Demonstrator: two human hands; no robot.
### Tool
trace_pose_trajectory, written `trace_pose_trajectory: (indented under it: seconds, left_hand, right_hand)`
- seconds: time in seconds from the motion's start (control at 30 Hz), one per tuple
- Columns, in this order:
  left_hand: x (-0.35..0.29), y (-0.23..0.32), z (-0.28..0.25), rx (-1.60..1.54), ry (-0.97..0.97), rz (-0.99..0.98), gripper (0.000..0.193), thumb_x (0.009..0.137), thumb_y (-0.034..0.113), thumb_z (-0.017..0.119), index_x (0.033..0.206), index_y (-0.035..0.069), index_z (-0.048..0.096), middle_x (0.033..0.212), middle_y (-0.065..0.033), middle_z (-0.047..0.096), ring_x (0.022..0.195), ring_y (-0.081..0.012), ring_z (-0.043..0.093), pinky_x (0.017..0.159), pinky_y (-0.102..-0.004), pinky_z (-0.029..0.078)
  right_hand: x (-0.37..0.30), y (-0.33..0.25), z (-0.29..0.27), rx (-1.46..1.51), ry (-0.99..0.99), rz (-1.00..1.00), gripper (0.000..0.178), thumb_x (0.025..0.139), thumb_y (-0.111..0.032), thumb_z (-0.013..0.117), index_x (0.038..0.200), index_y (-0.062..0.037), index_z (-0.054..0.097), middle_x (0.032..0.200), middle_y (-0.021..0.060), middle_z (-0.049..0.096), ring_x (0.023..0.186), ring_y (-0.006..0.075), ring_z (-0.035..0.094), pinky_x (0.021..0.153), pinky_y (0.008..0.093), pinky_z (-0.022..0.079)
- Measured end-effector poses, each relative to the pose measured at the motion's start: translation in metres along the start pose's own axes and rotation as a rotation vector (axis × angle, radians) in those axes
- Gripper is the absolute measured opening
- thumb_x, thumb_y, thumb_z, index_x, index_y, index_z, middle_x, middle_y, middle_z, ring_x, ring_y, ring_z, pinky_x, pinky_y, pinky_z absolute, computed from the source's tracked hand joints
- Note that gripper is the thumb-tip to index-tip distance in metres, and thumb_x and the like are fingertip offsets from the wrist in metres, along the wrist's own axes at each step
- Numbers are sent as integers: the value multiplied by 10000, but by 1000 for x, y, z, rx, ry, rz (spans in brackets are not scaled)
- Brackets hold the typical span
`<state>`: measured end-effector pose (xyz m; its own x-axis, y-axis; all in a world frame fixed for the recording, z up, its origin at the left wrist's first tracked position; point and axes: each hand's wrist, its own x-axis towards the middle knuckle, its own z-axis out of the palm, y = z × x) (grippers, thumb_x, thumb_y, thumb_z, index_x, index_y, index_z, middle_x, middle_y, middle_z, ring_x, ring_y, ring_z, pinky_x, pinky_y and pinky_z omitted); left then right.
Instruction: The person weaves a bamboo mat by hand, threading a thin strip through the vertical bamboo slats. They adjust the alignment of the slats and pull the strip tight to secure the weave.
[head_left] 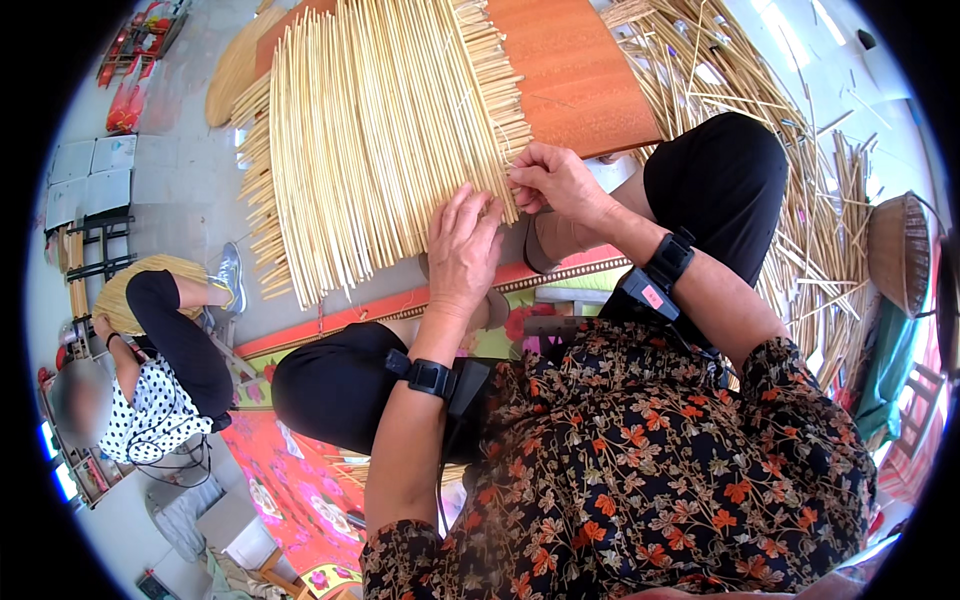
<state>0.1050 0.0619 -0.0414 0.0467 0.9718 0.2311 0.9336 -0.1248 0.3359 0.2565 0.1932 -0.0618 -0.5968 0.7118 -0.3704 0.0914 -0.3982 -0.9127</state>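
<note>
A mat of pale yellow straw stalks (370,140) lies in front of me, its stalks side by side and their loose ends uneven. My left hand (465,250) rests on its near right corner, fingers stretched over the stalks. Close beside it, my right hand (565,185) pinches at the mat's right edge with thumb and forefinger. What sits in that pinch is too small to make out. Under the mat's far right side is an orange-brown board (570,70). Black devices are strapped to both my wrists.
Loose straw stalks (800,230) spread over the floor at the right, near a woven basket (898,255). At the left, a seated person in a dotted top (165,410) has a hand at a round straw piece (135,290). A red flowered cloth (300,490) lies lower left.
</note>
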Motion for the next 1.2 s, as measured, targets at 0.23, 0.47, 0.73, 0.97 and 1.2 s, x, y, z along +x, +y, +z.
trace_pose_trajectory:
  seconds: [0.23,0.47,0.73,0.97,1.2]
  left_hand:
    - [-3,-5,5,-7,61,18,428,732,52,723,1155,70,660,1237,-73,569,1266,-304,477,1095,-463,347]
    - [1,0,-5,-140,32,-55,449,736,78,745,1173,37,648,1240,-105,579,1233,-324,502,1056,-435,394]
    - [3,-2,-8,-315,234,-245,268,836,64,693,1098,9,676,1088,-128,643,1024,-279,635,908,-350,502]
    - [-1,25,1,-614,89,-344,139,921,59,640,1009,-42,676,826,-71,651,677,-126,662,612,-253,530]
    - [-8,29,5,-704,-33,-459,145,913,74,649,1005,-33,686,799,-84,684,676,-124,661,624,-255,524]
  right_hand:
    - [-14,-3,-8,217,-18,-7,109,977,-115,564,952,-9,561,815,45,609,731,121,634,684,291,586]
    - [-7,-11,-30,362,-31,-87,102,999,-135,540,965,-40,557,862,47,612,766,131,644,756,293,583]
    - [-39,-14,-32,158,-67,14,127,987,-129,547,952,-8,566,828,51,614,741,131,641,687,280,570]
    - [-39,-9,-30,183,32,22,120,998,-134,528,966,-23,561,841,36,610,742,107,630,688,243,547]
    - [-36,-3,-31,169,62,11,121,987,-123,534,958,-9,563,824,64,615,712,141,631,672,284,564]
